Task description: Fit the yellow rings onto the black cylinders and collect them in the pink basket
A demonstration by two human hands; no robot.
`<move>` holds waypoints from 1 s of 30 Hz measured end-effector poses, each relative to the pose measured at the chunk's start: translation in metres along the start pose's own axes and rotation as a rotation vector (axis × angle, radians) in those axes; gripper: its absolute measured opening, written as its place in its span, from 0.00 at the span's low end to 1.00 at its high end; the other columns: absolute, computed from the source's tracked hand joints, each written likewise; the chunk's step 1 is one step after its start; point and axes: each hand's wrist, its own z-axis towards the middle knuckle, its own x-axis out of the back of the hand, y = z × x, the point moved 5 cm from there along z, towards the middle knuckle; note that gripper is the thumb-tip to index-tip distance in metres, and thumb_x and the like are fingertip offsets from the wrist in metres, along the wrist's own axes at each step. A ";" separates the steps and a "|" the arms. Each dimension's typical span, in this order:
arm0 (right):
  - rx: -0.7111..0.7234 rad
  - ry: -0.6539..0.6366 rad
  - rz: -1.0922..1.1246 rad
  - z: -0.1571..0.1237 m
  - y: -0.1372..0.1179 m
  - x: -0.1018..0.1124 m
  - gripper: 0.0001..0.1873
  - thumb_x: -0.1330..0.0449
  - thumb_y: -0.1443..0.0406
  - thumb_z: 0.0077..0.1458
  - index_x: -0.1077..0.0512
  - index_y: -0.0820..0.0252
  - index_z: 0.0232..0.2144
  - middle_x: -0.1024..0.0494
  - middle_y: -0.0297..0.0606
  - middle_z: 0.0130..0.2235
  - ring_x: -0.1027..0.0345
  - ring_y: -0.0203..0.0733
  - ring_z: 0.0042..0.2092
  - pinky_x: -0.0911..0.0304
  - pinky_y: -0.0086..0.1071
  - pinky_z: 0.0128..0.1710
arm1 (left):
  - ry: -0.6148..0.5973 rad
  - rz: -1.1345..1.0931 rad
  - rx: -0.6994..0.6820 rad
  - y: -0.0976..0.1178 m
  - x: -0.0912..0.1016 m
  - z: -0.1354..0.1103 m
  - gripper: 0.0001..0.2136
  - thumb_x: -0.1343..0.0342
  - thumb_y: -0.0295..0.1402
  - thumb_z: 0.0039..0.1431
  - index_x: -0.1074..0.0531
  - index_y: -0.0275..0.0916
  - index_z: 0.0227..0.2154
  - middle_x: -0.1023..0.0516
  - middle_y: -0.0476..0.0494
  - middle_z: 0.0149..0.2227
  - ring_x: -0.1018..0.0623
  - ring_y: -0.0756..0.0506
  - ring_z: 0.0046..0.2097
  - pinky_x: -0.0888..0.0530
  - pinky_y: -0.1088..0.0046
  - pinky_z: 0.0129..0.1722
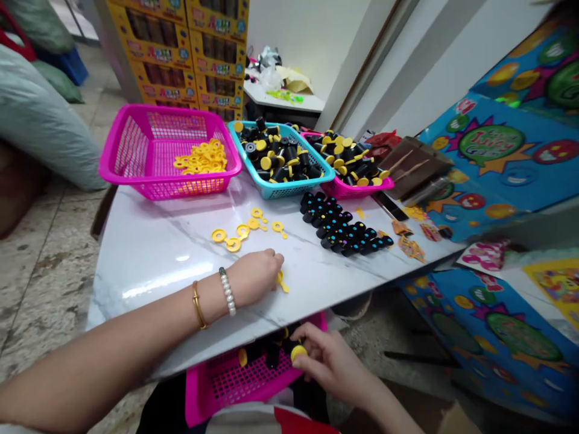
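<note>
My left hand (257,277) is low over the white table, its fingers curled down onto a small yellow ring piece with a stem (283,283). Part of that piece is hidden behind the fingers. Over the pink basket in my lap (199,392), my right hand (332,361) grips a small black bottle with a yellow cap (298,352) between thumb and fingers. More black bottles with yellow caps (272,355) lie in this basket, partly under the table edge. Several loose yellow ring pieces (233,244) are scattered on the table beyond my left hand.
At the back stand a pink basket with yellow ring pieces (169,181), a blue basket (275,191) and another pink basket (348,191) with black bottles. Rows of black bottles (341,226) stand centre right. A phone (389,206) and blue boxes (502,150) are at right.
</note>
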 end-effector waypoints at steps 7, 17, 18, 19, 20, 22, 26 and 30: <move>0.247 0.568 -0.117 0.008 -0.023 0.052 0.05 0.41 0.62 0.56 0.27 0.57 0.35 0.27 0.35 0.28 0.36 0.35 0.26 0.40 0.28 0.26 | 0.150 -0.272 -0.131 0.018 -0.003 0.014 0.08 0.52 0.31 0.61 0.29 0.36 0.32 0.26 0.43 0.32 0.27 0.47 0.34 0.30 0.70 0.36; 0.221 0.623 0.485 0.045 -0.007 0.083 0.15 0.44 0.53 0.59 0.34 0.59 0.30 0.34 0.29 0.23 0.42 0.32 0.22 0.46 0.26 0.22 | 0.300 -0.712 0.065 0.046 -0.011 0.066 0.14 0.48 0.45 0.58 0.28 0.38 0.31 0.26 0.49 0.25 0.28 0.50 0.26 0.32 0.74 0.28; 0.229 0.646 0.476 0.043 -0.007 0.084 0.14 0.45 0.54 0.59 0.35 0.59 0.29 0.34 0.29 0.23 0.42 0.32 0.22 0.45 0.26 0.23 | 0.386 -0.643 0.060 0.045 -0.008 0.074 0.12 0.45 0.44 0.56 0.29 0.38 0.32 0.26 0.49 0.26 0.27 0.49 0.28 0.31 0.73 0.30; 0.241 0.675 0.443 0.040 -0.008 0.085 0.13 0.45 0.56 0.59 0.35 0.58 0.27 0.34 0.30 0.24 0.41 0.33 0.23 0.44 0.27 0.24 | 0.451 -0.586 0.066 0.044 -0.007 0.082 0.13 0.43 0.43 0.54 0.30 0.38 0.33 0.26 0.49 0.27 0.27 0.49 0.30 0.31 0.73 0.32; 0.254 0.707 0.380 0.037 -0.009 0.086 0.13 0.45 0.59 0.59 0.36 0.58 0.25 0.33 0.31 0.26 0.39 0.34 0.25 0.43 0.27 0.26 | 0.489 -0.540 0.084 0.042 -0.007 0.091 0.14 0.41 0.44 0.52 0.31 0.38 0.33 0.26 0.49 0.28 0.27 0.48 0.31 0.31 0.72 0.33; 0.248 0.762 0.184 0.032 -0.011 0.089 0.11 0.44 0.64 0.55 0.39 0.58 0.22 0.33 0.33 0.28 0.38 0.35 0.28 0.43 0.28 0.29 | 0.515 -0.460 0.128 0.037 -0.011 0.105 0.17 0.40 0.46 0.51 0.32 0.38 0.33 0.27 0.49 0.29 0.27 0.47 0.32 0.31 0.71 0.34; 0.104 0.722 -0.107 0.029 -0.009 0.093 0.11 0.44 0.69 0.49 0.42 0.57 0.19 0.36 0.29 0.21 0.43 0.34 0.25 0.48 0.27 0.24 | 0.507 -0.320 0.161 0.035 -0.019 0.122 0.19 0.40 0.48 0.50 0.33 0.38 0.36 0.26 0.46 0.33 0.27 0.45 0.35 0.32 0.69 0.35; 0.061 0.611 -0.112 0.031 -0.013 0.094 0.07 0.45 0.71 0.46 0.37 0.57 0.31 0.35 0.25 0.21 0.40 0.33 0.22 0.47 0.26 0.23 | 0.478 -0.256 0.146 0.038 -0.019 0.127 0.13 0.42 0.44 0.53 0.33 0.39 0.32 0.27 0.46 0.31 0.27 0.45 0.35 0.33 0.70 0.34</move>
